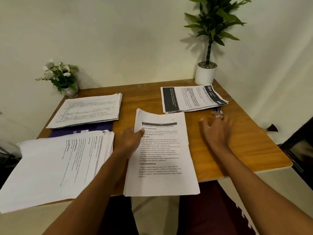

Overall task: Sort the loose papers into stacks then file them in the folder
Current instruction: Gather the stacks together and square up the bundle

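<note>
The left grip [131,139] pinches the white printed paper sheets [160,158] over the brown wooden bench [237,150]. The right grip [217,131] is spread open, empty.

White papers [160,150] with black print, purple folder [81,131], brown table [220,158]

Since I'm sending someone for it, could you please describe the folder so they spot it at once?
Start at the wooden table, on its left side by the small flower pot. The folder lies flat under the far paper stack, only its near edge showing. It is the one dark purple thing among white sheets.
</note>
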The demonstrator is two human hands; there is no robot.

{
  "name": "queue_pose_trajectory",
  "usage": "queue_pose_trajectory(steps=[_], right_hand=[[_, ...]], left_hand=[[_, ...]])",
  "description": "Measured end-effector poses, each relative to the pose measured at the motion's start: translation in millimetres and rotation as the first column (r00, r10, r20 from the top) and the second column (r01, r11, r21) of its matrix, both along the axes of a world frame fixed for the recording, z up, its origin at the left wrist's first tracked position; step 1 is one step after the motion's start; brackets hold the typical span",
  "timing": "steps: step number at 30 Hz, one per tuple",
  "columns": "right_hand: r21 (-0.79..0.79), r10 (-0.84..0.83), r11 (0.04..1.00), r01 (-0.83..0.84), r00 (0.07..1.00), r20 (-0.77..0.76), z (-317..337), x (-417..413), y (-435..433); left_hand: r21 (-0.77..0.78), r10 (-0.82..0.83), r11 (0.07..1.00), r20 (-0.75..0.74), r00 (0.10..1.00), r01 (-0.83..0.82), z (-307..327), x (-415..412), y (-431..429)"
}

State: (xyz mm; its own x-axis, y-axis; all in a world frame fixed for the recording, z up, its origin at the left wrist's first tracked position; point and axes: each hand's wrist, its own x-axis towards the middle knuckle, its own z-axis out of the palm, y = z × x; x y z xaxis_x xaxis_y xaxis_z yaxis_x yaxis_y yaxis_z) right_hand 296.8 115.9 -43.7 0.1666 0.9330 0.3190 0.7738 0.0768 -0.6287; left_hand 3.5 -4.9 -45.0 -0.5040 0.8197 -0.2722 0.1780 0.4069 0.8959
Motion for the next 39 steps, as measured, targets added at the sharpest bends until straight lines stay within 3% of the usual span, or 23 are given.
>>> queue_pose_trajectory(steps=[6,12,15,18,22,25,28,31,36,39], right_hand=[[-0.172,-0.237,0.947,0.271,0.952,0.194,-5.9,11.9,64.6],[-0.112,-0.266,0.956,0.271,0.962,0.063,-3.6,12.1,53.9],[-0.084,-0.186,0.980,0.183,0.982,-0.032,-3.1,12.0,28.8],[-0.070,-0.040,0.997,0.022,0.961,-0.273,-1.2,10.6,5.7],[-0.092,0.021,0.992,-0.091,0.819,-0.574,11.5,11.5,-9.5],[-0.171,0.075,0.943,-0.285,0.684,-0.725,17.5,12.3,-9.4],[-0.202,0.130,0.846,-0.493,0.557,-0.820,19.5,10.8,-10.7],[-0.264,0.061,0.752,-0.604,0.463,-0.884,23.0,10.1,-10.2],[-0.401,-0.074,0.737,-0.545,0.524,-0.848,34.1,3.0,-6.7],[-0.381,-0.053,0.741,-0.553,0.518,-0.854,36.1,-4.1,-7.4]], left_hand=[[0.034,-0.053,0.998,-0.060,0.997,0.055,-9.2,-2.6,-6.2],[0.063,-0.064,0.996,-0.009,0.998,0.065,-16.0,-5.0,-3.4],[0.073,-0.071,0.995,0.001,0.997,0.071,-19.6,-7.5,-2.0],[0.087,-0.080,0.993,0.036,0.996,0.077,-19.4,-9.2,-1.2],[0.112,-0.086,0.990,0.046,0.995,0.081,-19.9,-9.1,-2.2],[0.120,-0.093,0.989,0.040,0.995,0.087,-20.1,-9.1,-2.9],[0.123,-0.093,0.989,0.040,0.995,0.087,-20.3,-9.0,-3.0],[0.120,-0.083,0.990,0.052,0.995,0.076,-20.4,-9.1,-1.9],[0.110,-0.069,0.992,0.083,0.994,0.059,-17.1,-7.6,-0.9],[0.115,-0.073,0.991,0.086,0.994,0.063,-16.4,-7.1,-2.3]])
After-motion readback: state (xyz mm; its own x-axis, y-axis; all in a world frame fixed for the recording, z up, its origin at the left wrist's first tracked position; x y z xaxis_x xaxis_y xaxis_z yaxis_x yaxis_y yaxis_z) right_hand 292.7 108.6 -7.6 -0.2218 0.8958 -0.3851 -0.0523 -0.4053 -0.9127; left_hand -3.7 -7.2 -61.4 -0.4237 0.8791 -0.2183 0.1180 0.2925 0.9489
